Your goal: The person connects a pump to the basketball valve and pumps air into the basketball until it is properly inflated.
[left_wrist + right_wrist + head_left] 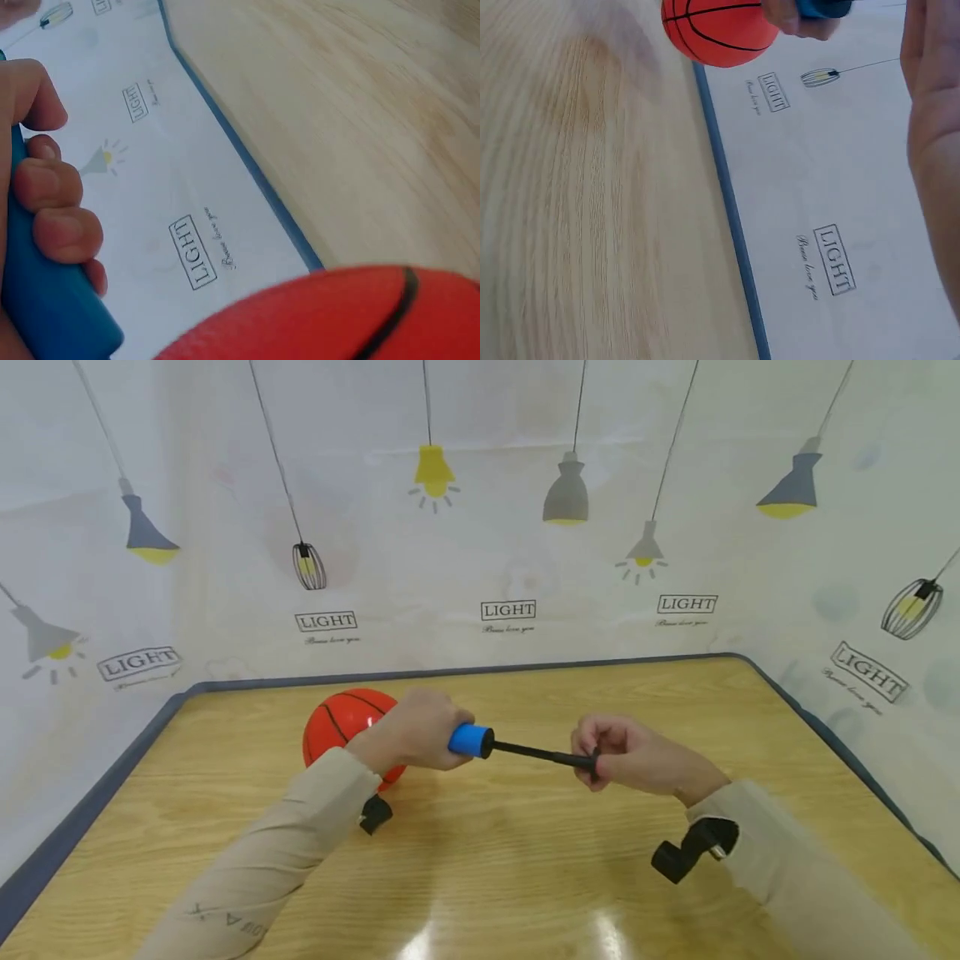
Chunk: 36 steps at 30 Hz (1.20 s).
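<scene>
A blue hand pump [468,740] with a thin black rod [525,751] is held level above the table between both hands. My left hand [423,729] grips its blue barrel; in the left wrist view, curled fingers wrap round that barrel [60,307]. At the rod's far end, my right hand [645,758] pinches the black handle [592,763], part of which the fingers hide. Behind my left hand and wrist sits a red ball [337,722] with black basketball lines, partly covered. The right wrist view has the ball [720,30] at the top, beside the left hand.
Under both hands lies a wood-grain table [480,860] with a dark blue edge strip [480,669]. White walls [480,543] printed with lamps and the word LIGHT stand at the back and both sides. A black wrist mount [693,849] hangs from the right sleeve, another [376,815] from the left.
</scene>
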Available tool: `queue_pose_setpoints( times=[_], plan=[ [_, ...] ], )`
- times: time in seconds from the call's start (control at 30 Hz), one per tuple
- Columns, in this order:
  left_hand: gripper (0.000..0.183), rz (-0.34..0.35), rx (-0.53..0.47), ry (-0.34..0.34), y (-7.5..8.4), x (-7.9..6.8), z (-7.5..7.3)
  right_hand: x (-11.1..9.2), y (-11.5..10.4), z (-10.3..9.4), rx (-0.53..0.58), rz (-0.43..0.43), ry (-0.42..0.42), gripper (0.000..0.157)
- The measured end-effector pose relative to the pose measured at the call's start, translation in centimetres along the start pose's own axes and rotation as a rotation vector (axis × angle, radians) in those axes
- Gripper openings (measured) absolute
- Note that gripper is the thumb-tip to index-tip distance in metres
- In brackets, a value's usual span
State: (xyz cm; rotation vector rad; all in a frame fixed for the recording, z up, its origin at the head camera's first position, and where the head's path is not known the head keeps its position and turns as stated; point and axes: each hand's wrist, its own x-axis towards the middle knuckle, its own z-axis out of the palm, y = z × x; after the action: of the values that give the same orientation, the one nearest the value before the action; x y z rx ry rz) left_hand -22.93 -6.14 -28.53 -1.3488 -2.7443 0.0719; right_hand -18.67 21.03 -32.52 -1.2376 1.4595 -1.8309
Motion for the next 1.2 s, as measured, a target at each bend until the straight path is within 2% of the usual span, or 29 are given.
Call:
queue_pose_setpoints(
  times=[0.1,0.2,0.3,0.37,0.43,0.57,0.63,0.77,0.87,0.97,1.03,1.1,1.2],
  plan=[
    [0.019,0.019,0.032,0.014,0.1,0.3,0.0,2.2,1.5,-0.3,-0.041,0.015,0.050,0.002],
    [0.020,0.014,0.039,0.023,0.0,0.4,0.0,4.3,2.8,0.0,-0.078,0.029,0.119,0.008],
    [0.020,0.007,0.023,0.026,-0.1,0.3,0.2,5.0,3.1,0.6,-0.104,0.046,0.179,0.010],
    [0.020,0.018,0.011,0.037,-0.1,0.1,0.3,4.6,2.6,1.0,-0.117,0.060,0.201,0.008],
    [0.020,0.027,0.001,0.030,-0.1,0.0,0.3,3.6,1.6,1.2,-0.133,0.083,0.187,0.007],
    [0.020,0.025,0.011,0.004,-0.3,-0.4,0.4,1.0,-0.2,0.9,-0.118,0.072,0.082,0.008],
    [0.019,0.015,0.030,-0.003,-0.5,-0.6,0.6,0.4,-0.4,0.7,-0.115,0.051,0.043,0.008],
    [0.019,0.022,0.069,-0.014,-0.3,-0.7,1.2,1.6,1.0,0.7,-0.168,0.049,0.038,0.007],
    [0.020,0.028,0.043,-0.040,0.1,-0.5,1.4,3.6,2.5,1.0,-0.212,0.072,0.057,0.008],
    [0.020,0.025,0.010,-0.047,0.3,-0.2,1.6,4.6,3.1,1.2,-0.233,0.078,0.090,0.010],
    [0.020,0.039,-0.008,-0.036,0.4,-0.1,1.5,4.4,2.7,1.3,-0.248,0.089,0.104,0.012],
    [0.019,0.045,-0.013,-0.036,0.5,0.2,1.5,3.4,1.9,1.3,-0.251,0.107,0.108,0.010],
    [0.019,0.030,-0.015,-0.048,0.6,0.3,1.1,1.1,0.3,1.0,-0.200,0.087,0.047,0.010]
  ],
)
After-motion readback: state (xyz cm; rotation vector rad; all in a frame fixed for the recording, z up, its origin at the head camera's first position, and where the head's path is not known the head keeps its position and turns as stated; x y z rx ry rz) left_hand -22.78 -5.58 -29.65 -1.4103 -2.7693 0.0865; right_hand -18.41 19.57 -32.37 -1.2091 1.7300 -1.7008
